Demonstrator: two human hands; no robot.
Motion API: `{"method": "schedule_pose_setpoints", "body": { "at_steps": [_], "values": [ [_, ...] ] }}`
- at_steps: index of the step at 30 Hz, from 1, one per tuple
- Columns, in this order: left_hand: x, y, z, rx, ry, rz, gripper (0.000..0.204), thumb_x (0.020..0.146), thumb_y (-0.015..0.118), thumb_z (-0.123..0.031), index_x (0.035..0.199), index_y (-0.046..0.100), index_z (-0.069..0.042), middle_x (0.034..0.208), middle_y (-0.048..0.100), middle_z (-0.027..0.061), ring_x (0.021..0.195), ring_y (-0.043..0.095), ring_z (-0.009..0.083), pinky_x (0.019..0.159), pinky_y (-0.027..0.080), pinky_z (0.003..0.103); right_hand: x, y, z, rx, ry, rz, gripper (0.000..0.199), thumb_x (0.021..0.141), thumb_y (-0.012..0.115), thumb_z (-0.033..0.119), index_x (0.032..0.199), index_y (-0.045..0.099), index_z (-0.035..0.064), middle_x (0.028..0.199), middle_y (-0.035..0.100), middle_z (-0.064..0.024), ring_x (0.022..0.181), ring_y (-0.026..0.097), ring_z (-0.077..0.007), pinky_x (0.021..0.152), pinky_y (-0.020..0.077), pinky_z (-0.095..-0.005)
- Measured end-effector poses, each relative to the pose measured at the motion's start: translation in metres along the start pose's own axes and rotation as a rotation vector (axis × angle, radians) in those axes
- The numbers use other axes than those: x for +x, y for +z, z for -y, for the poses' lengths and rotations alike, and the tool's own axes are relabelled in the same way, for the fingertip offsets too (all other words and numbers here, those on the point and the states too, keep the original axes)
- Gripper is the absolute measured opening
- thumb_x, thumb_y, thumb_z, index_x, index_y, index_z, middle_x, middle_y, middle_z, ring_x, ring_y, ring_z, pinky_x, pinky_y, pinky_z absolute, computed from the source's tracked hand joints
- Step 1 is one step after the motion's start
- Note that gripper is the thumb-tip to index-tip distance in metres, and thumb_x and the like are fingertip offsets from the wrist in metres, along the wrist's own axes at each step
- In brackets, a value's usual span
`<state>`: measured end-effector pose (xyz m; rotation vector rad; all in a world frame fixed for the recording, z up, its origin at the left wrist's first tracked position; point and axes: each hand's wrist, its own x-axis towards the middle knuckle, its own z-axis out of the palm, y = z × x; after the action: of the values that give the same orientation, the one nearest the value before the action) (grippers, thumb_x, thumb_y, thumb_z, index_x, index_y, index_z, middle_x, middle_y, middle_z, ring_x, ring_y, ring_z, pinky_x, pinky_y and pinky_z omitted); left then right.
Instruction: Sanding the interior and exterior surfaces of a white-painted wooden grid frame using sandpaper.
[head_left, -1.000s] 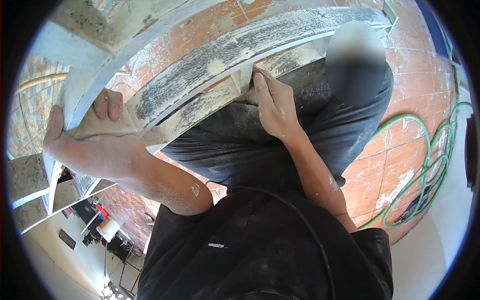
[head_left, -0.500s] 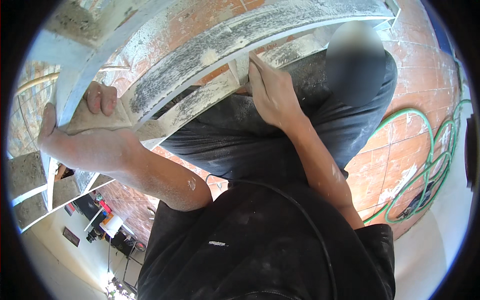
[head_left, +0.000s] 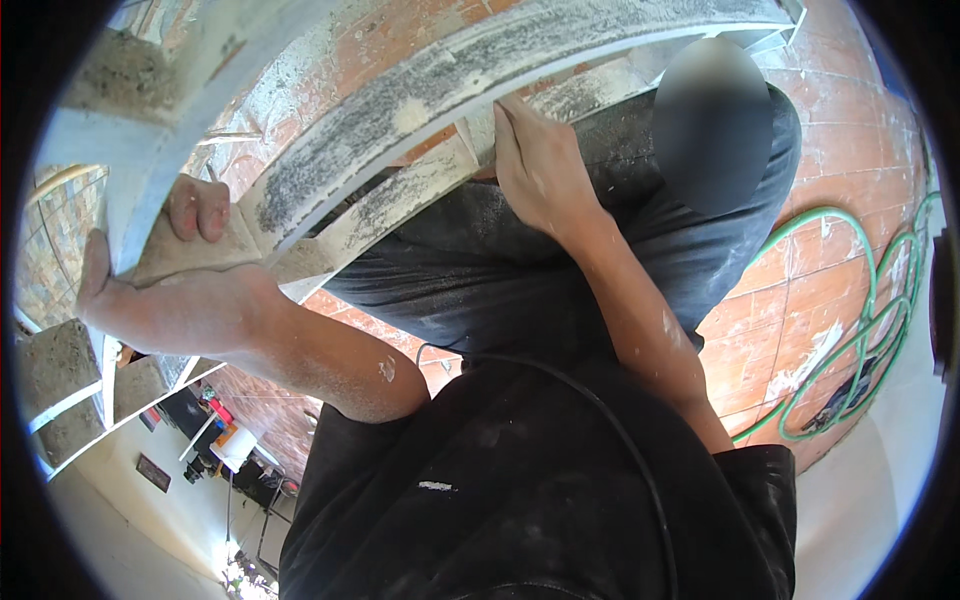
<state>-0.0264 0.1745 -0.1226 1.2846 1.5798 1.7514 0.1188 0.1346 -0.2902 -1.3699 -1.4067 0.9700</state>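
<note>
My left hand [head_left: 165, 300] is closed around the left end of a white metal frame [head_left: 400, 105] spattered with grey mortar, with a tan flat piece under its fingers. My right hand [head_left: 540, 165] reaches up between the frame's upper bar and its lower bar [head_left: 400, 205]. Its fingertips press against the underside of the upper bar, next to a short strut. Whether it holds anything small there is hidden. My dark trousers and dark shirt fill the middle of the view.
Red floor tiles [head_left: 835, 150] lie below on the right, with a coiled green hose [head_left: 850, 330] on them. A black cable [head_left: 600, 400] runs across my shirt. Far below at lower left are a brick wall and small objects on the ground [head_left: 230, 450].
My right hand has slid up and to the right along the frame's bars. My left hand keeps its grip in the same place.
</note>
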Motion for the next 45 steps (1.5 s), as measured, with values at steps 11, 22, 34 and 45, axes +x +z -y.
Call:
{"method": "schedule_pose_setpoints", "body": {
  "at_steps": [11,22,34,45],
  "values": [
    [0.003,-0.001,0.003,0.007,0.008,-0.024,0.036,0.080,0.037,-0.038,0.076,0.044,-0.002,0.058,0.034,0.0075,0.050,0.031,0.0150,0.049,0.023,0.027,-0.018,0.001,0.002,0.202,0.052,-0.114,0.018,0.091,0.046,0.006,0.101,0.056,-0.0040,0.095,0.061,-0.0229,0.081,0.060,-0.0400,0.071,0.0489,-0.0434],
    [-0.001,-0.001,0.000,0.047,0.001,-0.019,0.035,0.081,0.035,-0.038,0.076,0.039,-0.003,0.059,0.031,0.0065,0.052,0.030,0.0150,0.049,0.023,0.028,0.008,-0.012,-0.006,-0.175,-0.008,0.014,0.024,0.091,0.046,0.008,0.108,0.059,-0.0034,0.090,0.062,-0.0241,0.087,0.063,-0.0374,0.075,0.0478,-0.0435],
    [-0.002,0.002,0.002,0.039,-0.003,-0.045,0.035,0.081,0.034,-0.039,0.072,0.038,-0.005,0.058,0.031,0.0074,0.052,0.030,0.0156,0.050,0.024,0.029,-0.024,-0.004,0.005,0.059,0.031,-0.073,0.029,0.095,0.043,0.010,0.117,0.055,-0.0050,0.108,0.060,-0.0256,0.104,0.057,-0.0393,0.087,0.0462,-0.0384],
    [-0.001,-0.002,0.000,0.119,0.000,-0.012,0.036,0.081,0.031,-0.037,0.075,0.040,-0.003,0.058,0.032,0.0080,0.052,0.031,0.0160,0.051,0.025,0.029,-0.031,0.000,-0.004,-0.045,-0.090,-0.111,0.028,0.093,0.045,0.008,0.117,0.052,-0.0037,0.103,0.060,-0.0275,0.095,0.058,-0.0427,0.080,0.0476,-0.0435]
  ]
}}
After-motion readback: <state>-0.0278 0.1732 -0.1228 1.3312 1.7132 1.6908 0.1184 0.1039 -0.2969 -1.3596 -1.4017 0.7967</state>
